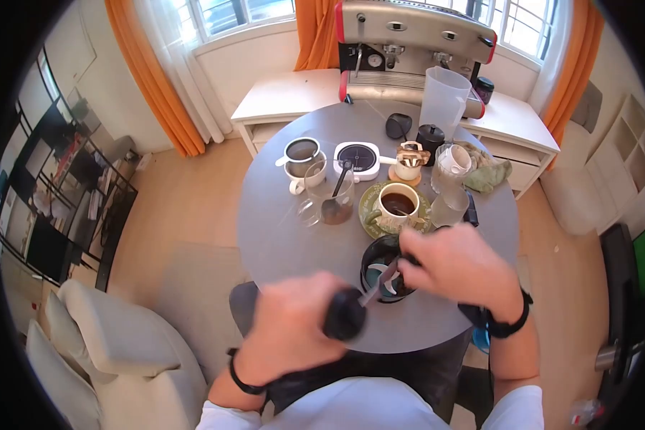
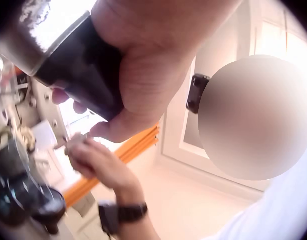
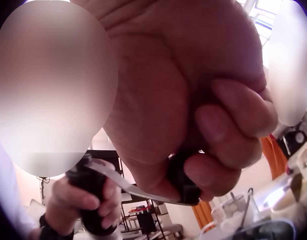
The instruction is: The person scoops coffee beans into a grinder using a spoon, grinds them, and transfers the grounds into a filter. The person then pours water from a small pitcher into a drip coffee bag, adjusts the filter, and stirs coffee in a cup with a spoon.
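My left hand (image 1: 294, 326) is wrapped around the dark cylindrical body of a manual coffee grinder (image 1: 345, 315), held tilted near the table's front edge. In the left wrist view the grinder's black band (image 2: 83, 70) sits in the palm, with a clear or shiny section beyond it. The right hand (image 1: 459, 265) curls its fingers around the black knob at the end of the metal crank arm (image 1: 378, 287). The right wrist view shows this crank arm (image 3: 128, 187) running from the grinder's top to the knob, which the fingers partly hide.
Just beyond the hands stands a dark round container (image 1: 369, 261) with pale blade-like parts. Behind it, a cup of dark liquid (image 1: 398, 203) sits on a green saucer (image 1: 371, 223). A glass carafe (image 1: 337, 190), white scale (image 1: 356, 159), tall plastic pitcher (image 1: 443, 100) and espresso machine (image 1: 408, 79) stand farther back.
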`<state>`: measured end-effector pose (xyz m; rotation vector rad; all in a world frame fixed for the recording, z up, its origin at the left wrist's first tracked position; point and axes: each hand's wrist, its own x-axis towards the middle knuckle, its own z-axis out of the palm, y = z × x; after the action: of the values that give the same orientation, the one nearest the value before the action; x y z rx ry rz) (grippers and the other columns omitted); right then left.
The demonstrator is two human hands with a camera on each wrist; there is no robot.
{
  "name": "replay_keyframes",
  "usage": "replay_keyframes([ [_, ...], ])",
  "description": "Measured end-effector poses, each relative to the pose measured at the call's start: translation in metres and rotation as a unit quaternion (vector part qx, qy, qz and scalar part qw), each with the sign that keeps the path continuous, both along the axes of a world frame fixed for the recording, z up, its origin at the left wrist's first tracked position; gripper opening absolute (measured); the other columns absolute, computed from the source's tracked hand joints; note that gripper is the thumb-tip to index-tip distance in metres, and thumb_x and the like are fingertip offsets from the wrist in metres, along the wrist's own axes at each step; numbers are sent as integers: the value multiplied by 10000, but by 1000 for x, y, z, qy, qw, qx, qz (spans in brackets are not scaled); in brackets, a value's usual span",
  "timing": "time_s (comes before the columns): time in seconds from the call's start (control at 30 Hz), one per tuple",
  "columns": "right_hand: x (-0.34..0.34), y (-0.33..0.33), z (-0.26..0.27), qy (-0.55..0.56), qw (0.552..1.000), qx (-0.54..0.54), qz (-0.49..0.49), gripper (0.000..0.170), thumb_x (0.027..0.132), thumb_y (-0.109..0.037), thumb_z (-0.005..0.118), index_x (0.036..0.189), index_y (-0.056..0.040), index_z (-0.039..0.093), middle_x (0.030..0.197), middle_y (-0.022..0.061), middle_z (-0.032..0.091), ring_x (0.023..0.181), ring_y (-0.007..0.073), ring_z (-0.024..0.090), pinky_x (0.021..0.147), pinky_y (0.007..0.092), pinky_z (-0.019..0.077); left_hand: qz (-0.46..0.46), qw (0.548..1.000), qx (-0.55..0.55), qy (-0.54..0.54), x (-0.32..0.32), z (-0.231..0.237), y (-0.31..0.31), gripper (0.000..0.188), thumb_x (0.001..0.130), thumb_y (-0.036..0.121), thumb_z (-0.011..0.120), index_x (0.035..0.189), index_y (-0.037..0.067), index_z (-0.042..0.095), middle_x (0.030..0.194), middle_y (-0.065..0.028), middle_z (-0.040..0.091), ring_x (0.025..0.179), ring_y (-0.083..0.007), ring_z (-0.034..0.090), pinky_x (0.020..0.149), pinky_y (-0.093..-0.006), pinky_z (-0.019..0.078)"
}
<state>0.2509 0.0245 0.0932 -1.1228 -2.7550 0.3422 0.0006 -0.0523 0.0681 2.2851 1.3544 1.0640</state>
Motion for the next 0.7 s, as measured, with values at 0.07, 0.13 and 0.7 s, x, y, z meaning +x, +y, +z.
replay_keyframes([
  [0.07, -20, -44, 4, -7, 986, -150, 78, 279, 953, -330, 697, 975, -81, 574, 649, 127, 613, 635, 357, 677, 520, 483, 516, 146, 988, 27, -45, -21, 3, 30, 309, 637, 68, 845, 916, 47, 712, 748, -144, 698, 701, -361, 714, 664, -377, 567],
  [0.13, -56, -72, -4, 90, 979, -63, 174, 286, 938, -346, 720, 961, -98, 580, 633, 103, 570, 587, 325, 654, 485, 426, 494, 139, 989, 32, 49, -14, -7, 41, 248, 676, 97, 828, 868, 61, 675, 758, -166, 679, 719, -405, 681, 649, -447, 541],
  [0.7, -21, -15, 21, 175, 967, 142, -122, 173, 833, -202, 763, 867, -93, 632, 659, 100, 603, 566, 318, 636, 527, 419, 485, -179, 982, -29, 43, 41, -33, 12, 233, 692, 138, 771, 853, 87, 611, 747, -100, 626, 739, -358, 691, 659, -462, 542],
])
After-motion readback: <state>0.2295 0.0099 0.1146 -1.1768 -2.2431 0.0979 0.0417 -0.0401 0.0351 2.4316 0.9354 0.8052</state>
